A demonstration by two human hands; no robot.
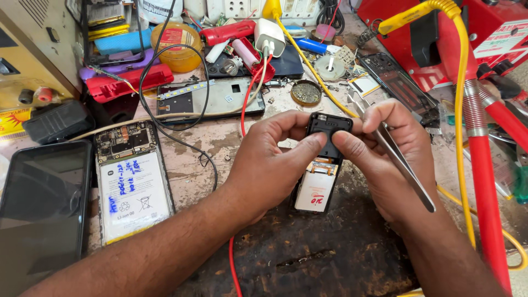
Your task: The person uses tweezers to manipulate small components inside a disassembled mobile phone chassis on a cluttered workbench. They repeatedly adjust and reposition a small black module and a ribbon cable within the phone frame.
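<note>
Thumbs meet on the black upper cover of the small opened phone (pixel 324 165), which you hold just above the dark, stained mat (pixel 308 258) at the middle of the bench. Your left hand (pixel 269 165) pinches the phone's upper end between thumb and fingers, closed on it. Your right hand (pixel 385 159) presses its thumb onto the same black piece while its fingers keep the metal tweezers (pixel 401 165) tucked along the palm, tips pointing up. Below the cover the white battery and a strip of connectors lie exposed.

It looks as if you are seating or working loose that cover. The next move seems to call for even thumb pressure, and a steady left grip so the body does not twist. Beside your left forearm lies an open smartphone with a white battery (pixel 132 187).
</note>
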